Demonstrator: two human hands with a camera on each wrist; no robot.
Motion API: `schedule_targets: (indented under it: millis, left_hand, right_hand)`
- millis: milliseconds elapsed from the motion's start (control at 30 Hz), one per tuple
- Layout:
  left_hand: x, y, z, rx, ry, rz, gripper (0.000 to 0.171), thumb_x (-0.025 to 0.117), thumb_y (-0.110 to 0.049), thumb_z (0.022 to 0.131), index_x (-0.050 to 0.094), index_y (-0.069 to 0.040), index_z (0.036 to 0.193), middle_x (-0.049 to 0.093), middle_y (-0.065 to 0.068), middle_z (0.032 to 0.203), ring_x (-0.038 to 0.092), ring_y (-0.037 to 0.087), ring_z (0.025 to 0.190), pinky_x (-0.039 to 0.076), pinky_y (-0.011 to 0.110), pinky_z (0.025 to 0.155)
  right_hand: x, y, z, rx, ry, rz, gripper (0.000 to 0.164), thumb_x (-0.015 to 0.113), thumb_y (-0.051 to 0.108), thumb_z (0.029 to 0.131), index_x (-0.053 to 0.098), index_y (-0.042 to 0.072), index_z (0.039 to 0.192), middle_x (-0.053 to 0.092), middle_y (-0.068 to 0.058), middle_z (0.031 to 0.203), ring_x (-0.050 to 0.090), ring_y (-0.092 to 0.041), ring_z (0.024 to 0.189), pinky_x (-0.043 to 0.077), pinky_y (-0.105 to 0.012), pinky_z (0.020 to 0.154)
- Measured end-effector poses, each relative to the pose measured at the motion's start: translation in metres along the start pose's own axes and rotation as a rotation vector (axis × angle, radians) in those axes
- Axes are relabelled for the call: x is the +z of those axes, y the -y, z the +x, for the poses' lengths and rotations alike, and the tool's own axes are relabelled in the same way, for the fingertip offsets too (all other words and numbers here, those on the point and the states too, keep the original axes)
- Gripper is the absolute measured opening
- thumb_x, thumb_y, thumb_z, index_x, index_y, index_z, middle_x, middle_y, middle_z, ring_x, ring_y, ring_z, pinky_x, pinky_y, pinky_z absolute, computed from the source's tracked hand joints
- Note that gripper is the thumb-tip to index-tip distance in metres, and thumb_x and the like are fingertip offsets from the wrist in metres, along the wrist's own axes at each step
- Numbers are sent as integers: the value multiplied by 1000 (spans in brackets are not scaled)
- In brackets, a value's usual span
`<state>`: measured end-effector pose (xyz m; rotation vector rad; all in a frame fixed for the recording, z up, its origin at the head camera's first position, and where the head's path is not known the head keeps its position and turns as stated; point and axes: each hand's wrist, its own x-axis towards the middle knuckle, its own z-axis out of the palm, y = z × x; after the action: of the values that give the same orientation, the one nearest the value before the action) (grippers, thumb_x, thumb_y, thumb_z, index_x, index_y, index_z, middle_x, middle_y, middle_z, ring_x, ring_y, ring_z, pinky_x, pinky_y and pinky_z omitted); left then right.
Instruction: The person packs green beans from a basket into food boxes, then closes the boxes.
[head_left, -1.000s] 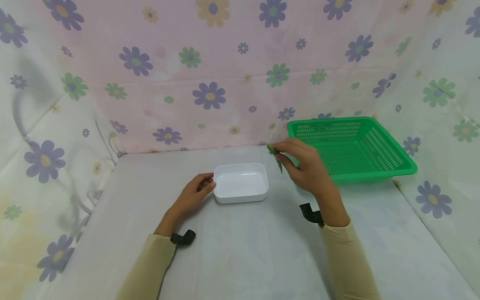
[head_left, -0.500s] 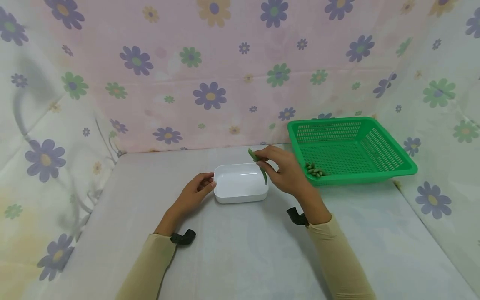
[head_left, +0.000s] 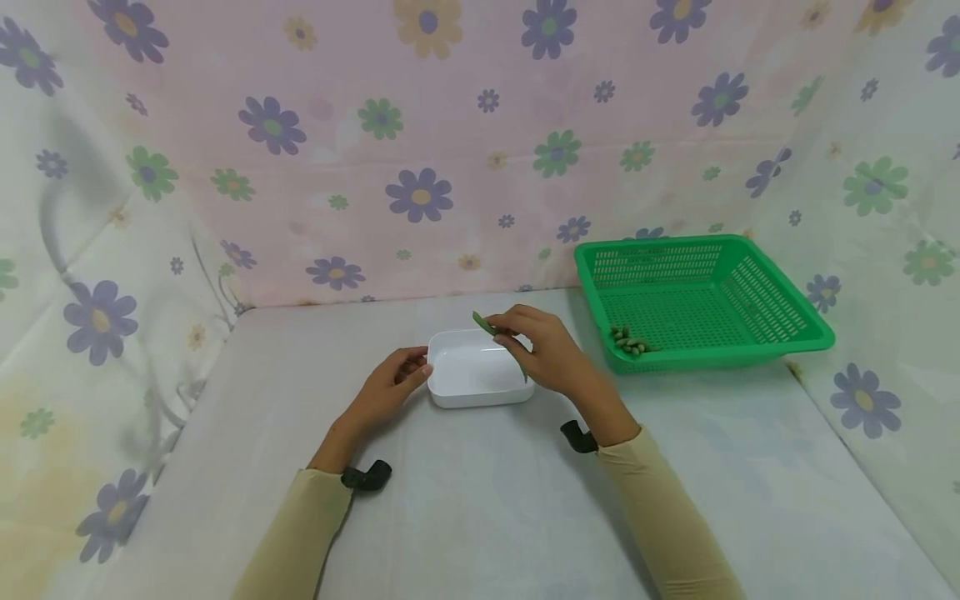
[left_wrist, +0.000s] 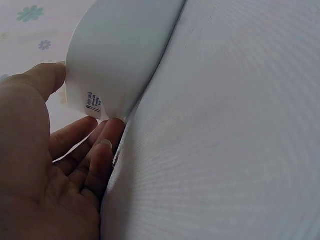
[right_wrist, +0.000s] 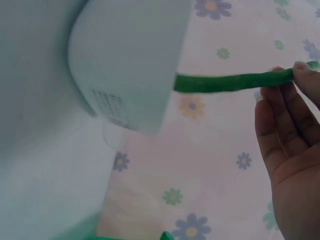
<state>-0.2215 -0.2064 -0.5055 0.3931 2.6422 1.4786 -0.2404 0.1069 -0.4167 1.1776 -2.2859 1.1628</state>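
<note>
Green pod (head_left: 483, 324) is being pinched between the thumb and fingers of the right hand (head_left: 546, 350), its narrow grip being held above the right part of a white dish (head_left: 472, 368). By the right wrist view, a long stretch of pod is being shown running from the fingertips toward the dish; in the head view, much of that stretch is being covered by the hand. By the wrist views alone, printing on the dish's outer walls is being revealed, including a dark label (left_wrist: 93, 102). On the tabletop (head_left: 450, 508), the dish's smooth white interior is being shown, and its left end is being touched by the left hand (head_left: 384, 385), the grip being kept loosely curved. Small greenish pieces (head_left: 632, 342) are being held in the near left corner of a green basket (head_left: 720, 312); their kind is being left unclear. In the right wrist view, the pod's lower end is being hidden behind the dish's rim, and only a sliver of green is being caught along the bottom edge.
</note>
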Motion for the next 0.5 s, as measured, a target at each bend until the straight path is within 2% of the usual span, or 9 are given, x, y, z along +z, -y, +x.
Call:
schedule_targets:
  millis: [200,500]
  left_hand:
    - [0,0,-1,-1,1,-9,55,61,-42,109,52,-11,154,65,8,127,58,23,111,47,43,98]
    - [2,4,1,0,2,-11,54,61,-43,109,53,-13,153,65,7,127,59,22,109,48,41,96]
  right_hand:
    - [14,-7,1,75,37,2,29,74,1,99,75,2,127,71,-5,103,68,-15,92,58,-30,83]
    - [27,-13,5,130,95,-39,28,73,2,100,74,2,128,70,-7,102,64,-16,87,57,-31,79]
